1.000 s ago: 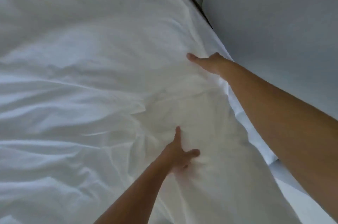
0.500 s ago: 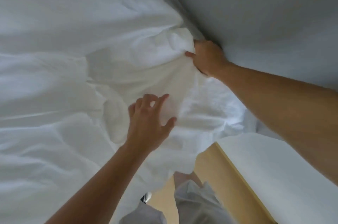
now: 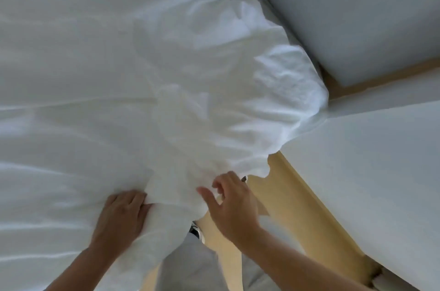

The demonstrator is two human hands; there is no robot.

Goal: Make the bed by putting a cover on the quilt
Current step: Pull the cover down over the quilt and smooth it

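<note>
White bedding filling most of the view, seen from above through a wide-angle head camera. Left hand clenched on a gathered fold of the white cover, knuckles up, fabric bunching out from the grip toward the right hand. Right hand just beside that fold, fingers spread and loosely curled, touching the cloth edge but not closed on it; grip here released, or at most a light pinch that cannot be confirmed. Quilt puffed up beyond both grips, its rounded corner bulging away from the hands toward a pale wall panel; whether that corner sits inside the cover or only under it cannot be told. Below the right grip, a strip of light wooden floor and a flat white panel; between the forearms, grey clothing of the person, blurred. Judged stage: drawing the cover down over the quilt and settling a corner. Possible trouble from here: only one firm grip on the cloth, so a pull likely to drag the cover askew and bunch the filling on one side; loose right-hand contact likely to let the edge slip and fall toward the floor; white on white making the opening hard to find, risking a twisted cover.
</note>
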